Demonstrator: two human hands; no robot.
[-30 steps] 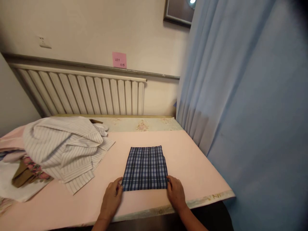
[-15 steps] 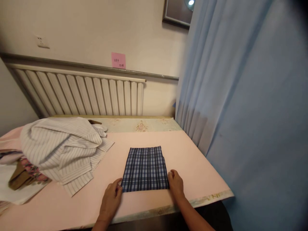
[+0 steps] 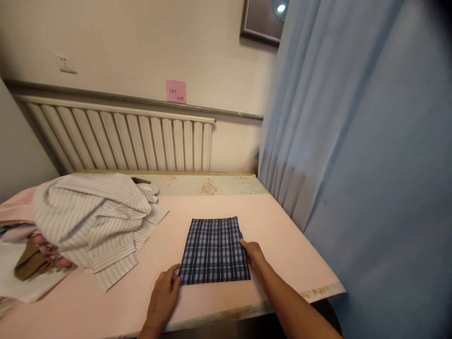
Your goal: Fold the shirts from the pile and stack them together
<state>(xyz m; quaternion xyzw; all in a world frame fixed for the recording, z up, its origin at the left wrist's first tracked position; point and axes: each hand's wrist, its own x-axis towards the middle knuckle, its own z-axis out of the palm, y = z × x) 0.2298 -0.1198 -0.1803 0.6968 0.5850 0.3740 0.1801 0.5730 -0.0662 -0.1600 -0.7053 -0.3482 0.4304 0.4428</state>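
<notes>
A blue and black plaid cloth (image 3: 213,249), folded into a flat rectangle, lies on the pink table cover (image 3: 208,303). At its near left corner, my left hand (image 3: 164,292) pinches the edge between thumb and fingers. My right hand (image 3: 253,251) grips the right edge about halfway up, with the thumb on top and the other fingers partly hidden at the side of the cloth. Both hands rest low, close to the table.
A heap of clothes, with a striped shirt (image 3: 95,216) on top, covers the table's left side. Behind stands a white radiator (image 3: 141,139) along the wall. A blue curtain (image 3: 353,141) hangs down the right side. The table's front edge (image 3: 243,311) runs just before me.
My right hand has slid away from me along the cloth's right edge, from near its front corner to about the middle. My left hand stays at the near left corner.
</notes>
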